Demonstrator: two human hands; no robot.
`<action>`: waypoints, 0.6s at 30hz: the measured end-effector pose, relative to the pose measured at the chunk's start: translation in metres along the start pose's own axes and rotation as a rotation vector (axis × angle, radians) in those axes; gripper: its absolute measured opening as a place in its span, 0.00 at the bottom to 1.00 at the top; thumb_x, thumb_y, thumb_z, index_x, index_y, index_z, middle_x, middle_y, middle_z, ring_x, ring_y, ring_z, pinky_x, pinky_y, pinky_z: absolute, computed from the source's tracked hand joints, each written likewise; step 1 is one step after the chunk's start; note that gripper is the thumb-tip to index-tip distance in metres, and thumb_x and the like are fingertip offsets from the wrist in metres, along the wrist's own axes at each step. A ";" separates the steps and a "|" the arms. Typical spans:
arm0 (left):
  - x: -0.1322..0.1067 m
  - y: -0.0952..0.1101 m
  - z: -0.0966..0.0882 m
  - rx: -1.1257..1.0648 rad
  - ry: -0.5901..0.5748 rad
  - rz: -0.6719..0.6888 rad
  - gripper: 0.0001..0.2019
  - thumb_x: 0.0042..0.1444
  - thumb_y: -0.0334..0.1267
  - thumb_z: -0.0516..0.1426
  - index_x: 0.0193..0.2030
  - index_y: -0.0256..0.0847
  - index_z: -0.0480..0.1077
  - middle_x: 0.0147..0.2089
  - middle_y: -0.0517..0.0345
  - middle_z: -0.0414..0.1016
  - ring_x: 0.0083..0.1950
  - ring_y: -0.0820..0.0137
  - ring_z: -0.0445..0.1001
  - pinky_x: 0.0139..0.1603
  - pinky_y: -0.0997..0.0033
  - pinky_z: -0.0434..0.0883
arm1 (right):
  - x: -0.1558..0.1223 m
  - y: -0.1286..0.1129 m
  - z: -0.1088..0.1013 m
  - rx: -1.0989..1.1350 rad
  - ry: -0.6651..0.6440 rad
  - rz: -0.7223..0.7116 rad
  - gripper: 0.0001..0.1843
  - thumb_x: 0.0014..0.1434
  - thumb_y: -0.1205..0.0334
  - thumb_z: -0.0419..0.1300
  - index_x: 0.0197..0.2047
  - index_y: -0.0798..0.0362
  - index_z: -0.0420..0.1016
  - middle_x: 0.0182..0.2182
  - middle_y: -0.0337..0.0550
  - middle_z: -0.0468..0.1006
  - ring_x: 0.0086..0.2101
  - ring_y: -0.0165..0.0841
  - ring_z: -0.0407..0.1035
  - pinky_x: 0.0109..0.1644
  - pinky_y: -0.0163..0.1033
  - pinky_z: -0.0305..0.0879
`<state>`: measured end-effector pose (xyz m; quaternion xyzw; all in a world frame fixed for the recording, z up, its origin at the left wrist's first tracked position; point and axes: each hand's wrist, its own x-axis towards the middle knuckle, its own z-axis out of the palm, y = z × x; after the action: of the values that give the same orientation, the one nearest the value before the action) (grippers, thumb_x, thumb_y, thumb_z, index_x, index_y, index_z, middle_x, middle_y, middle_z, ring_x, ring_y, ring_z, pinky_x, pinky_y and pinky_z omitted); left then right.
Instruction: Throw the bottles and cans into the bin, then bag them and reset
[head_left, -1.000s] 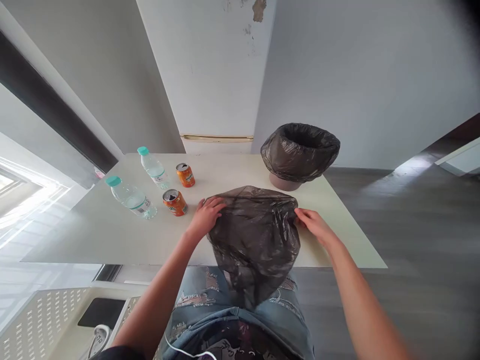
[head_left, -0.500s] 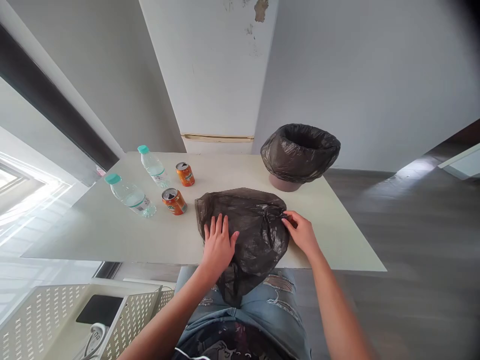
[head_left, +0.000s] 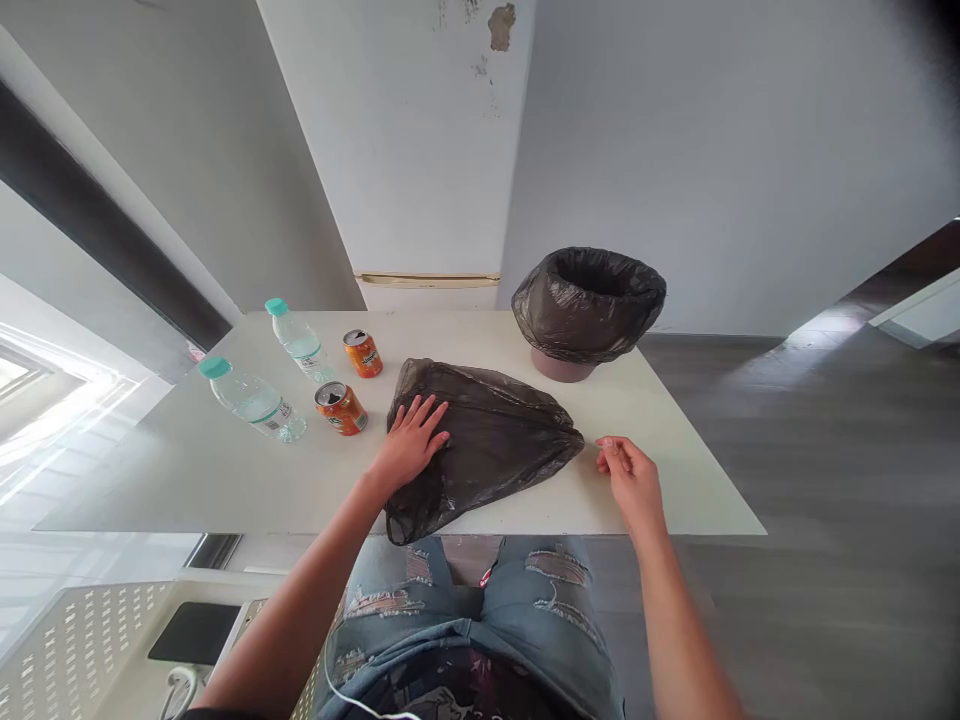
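Observation:
A dark plastic bag (head_left: 487,440) lies flattened on the white table (head_left: 225,480), one corner hanging over the near edge. My left hand (head_left: 411,440) rests flat on the bag's left part, fingers spread. My right hand (head_left: 630,478) hovers just right of the bag's pointed right end, apart from it, fingers loosely curled with nothing in them. A small bin (head_left: 589,305) lined with another dark bag stands at the table's back right.
Two clear water bottles with teal caps (head_left: 251,398) (head_left: 294,338) and two opened orange cans (head_left: 341,408) (head_left: 363,353) stand left of the bag. A white perforated rack with a dark pad (head_left: 187,632) sits low at the left. Grey floor lies to the right.
The bag has been pulled up onto the table and flattened. My left hand has shifted to its left part; my right hand has let go and drawn away to the right.

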<state>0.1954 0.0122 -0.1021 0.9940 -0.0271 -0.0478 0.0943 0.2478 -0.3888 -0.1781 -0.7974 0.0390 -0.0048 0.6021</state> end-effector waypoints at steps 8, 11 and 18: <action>-0.005 0.075 -0.060 -0.781 0.512 -0.107 0.24 0.75 0.51 0.49 0.70 0.48 0.71 0.77 0.54 0.64 0.80 0.57 0.58 0.81 0.48 0.53 | 0.016 -0.090 0.050 0.349 0.121 -0.281 0.21 0.73 0.44 0.54 0.45 0.51 0.79 0.45 0.49 0.82 0.45 0.38 0.77 0.50 0.43 0.73; 0.032 0.123 -0.060 -1.496 0.654 -0.168 0.20 0.74 0.47 0.49 0.65 0.48 0.74 0.73 0.55 0.71 0.75 0.59 0.67 0.78 0.52 0.61 | 0.056 -0.123 0.096 0.714 -0.002 -0.242 0.17 0.72 0.47 0.56 0.47 0.49 0.79 0.49 0.48 0.83 0.50 0.38 0.77 0.53 0.43 0.73; 0.139 0.181 -0.010 -1.978 0.842 -0.271 0.20 0.73 0.37 0.48 0.66 0.42 0.72 0.74 0.50 0.68 0.77 0.65 0.63 0.79 0.62 0.56 | 0.121 -0.119 0.177 1.218 -0.139 0.221 0.10 0.70 0.58 0.56 0.41 0.51 0.77 0.48 0.46 0.84 0.55 0.35 0.76 0.66 0.46 0.69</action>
<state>0.3268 -0.1721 -0.0703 0.4087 0.1681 0.2867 0.8500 0.3845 -0.1943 -0.1167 -0.3004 0.0723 0.0883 0.9470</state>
